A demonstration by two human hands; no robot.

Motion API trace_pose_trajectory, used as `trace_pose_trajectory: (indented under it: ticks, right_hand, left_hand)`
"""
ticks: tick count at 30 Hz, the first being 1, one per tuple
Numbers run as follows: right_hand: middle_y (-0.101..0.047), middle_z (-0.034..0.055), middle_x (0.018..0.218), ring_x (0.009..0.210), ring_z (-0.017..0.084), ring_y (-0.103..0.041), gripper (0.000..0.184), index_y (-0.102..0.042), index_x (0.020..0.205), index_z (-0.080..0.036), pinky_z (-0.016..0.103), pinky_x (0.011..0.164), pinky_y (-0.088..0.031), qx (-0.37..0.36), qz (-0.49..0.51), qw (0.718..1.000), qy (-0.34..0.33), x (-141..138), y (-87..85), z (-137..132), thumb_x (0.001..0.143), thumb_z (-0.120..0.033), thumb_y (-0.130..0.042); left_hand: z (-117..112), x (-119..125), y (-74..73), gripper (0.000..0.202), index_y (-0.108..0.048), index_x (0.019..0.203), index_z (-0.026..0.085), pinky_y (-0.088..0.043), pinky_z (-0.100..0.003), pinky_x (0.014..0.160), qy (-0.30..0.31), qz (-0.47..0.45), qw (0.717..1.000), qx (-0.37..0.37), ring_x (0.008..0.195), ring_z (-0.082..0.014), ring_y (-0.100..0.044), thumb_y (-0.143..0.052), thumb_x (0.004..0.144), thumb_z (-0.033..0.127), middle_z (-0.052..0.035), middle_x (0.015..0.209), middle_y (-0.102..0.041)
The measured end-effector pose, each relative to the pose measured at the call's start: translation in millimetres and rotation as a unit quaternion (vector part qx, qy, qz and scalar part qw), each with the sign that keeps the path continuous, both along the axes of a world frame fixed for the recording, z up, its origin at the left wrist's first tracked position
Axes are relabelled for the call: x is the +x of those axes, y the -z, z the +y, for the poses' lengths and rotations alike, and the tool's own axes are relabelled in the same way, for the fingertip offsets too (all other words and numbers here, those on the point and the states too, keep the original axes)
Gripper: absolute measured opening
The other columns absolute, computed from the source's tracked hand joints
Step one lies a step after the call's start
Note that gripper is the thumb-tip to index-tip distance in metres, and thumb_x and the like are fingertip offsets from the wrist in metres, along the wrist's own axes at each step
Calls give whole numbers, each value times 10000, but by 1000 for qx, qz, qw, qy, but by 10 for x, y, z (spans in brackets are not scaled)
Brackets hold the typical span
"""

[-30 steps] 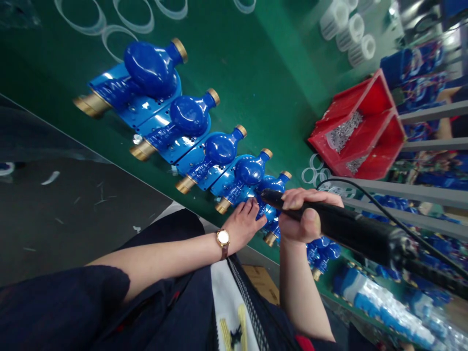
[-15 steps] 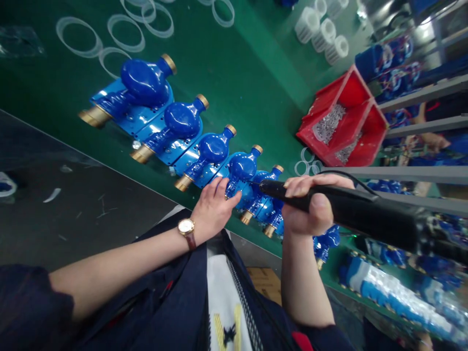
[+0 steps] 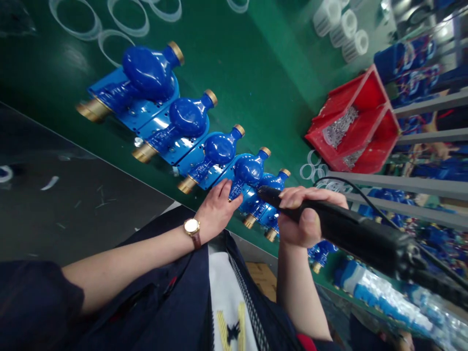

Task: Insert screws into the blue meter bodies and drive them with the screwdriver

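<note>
My left hand (image 3: 218, 207) rests at the near pipe end of a blue water meter (image 3: 249, 168), fingers and thumb around it; the brass end is hidden under them. My right hand (image 3: 300, 222) is wrapped round a black electric screwdriver (image 3: 347, 234) held at a slant. Its thin bit points left at the light blue plate beside that meter; I cannot tell whether it touches a screw. Similar water meters with brass ends stand in a row to both sides, including a big one (image 3: 148, 70) at the left and one (image 3: 220, 148) just left of my hand.
A red divided bin (image 3: 356, 122) with small screws stands at the right on the green table (image 3: 256, 83). Clear rings (image 3: 127, 17) lie at the back left, white cylinders (image 3: 356, 45) at the back right. Grey rails (image 3: 420, 183) and a cable border the right side.
The screwdriver's body has come left and lower, its nose nearer the meter. My left hand stays on the same meter. The whole view has shifted slightly.
</note>
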State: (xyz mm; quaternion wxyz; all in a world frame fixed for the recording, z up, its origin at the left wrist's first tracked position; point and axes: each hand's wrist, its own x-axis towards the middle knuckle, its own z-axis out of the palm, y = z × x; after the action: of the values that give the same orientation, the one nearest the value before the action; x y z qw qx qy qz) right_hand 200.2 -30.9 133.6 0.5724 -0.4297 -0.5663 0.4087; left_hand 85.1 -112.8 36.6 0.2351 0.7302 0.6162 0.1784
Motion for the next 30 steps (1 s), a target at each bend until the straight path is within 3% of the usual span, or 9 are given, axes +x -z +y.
trace_pose_trajectory:
  ticks: [7, 30]
  right_hand:
    - [-484, -97, 495, 394, 76, -450, 202, -498, 766, -221, 241, 458, -410, 11, 30, 999, 17, 20, 112, 111, 690, -361, -623]
    - [-555, -71, 559, 473, 96, -525, 193, -533, 828, -208, 269, 533, -456, 12, 60, 998, -34, 1, 309, 78, 707, -288, -660]
  left_hand:
    - [-9, 19, 15, 341, -603, 1146, 217, -405, -465, 992, -8, 1, 1000, 4, 1244, -308, -338, -475, 843, 126, -160, 1281, -385]
    - [16, -2, 24, 371, -610, 1137, 192, -378, -470, 1019, 4, -4, 1000, 12, 1228, -312, -346, -506, 790, 109, -161, 1263, -387]
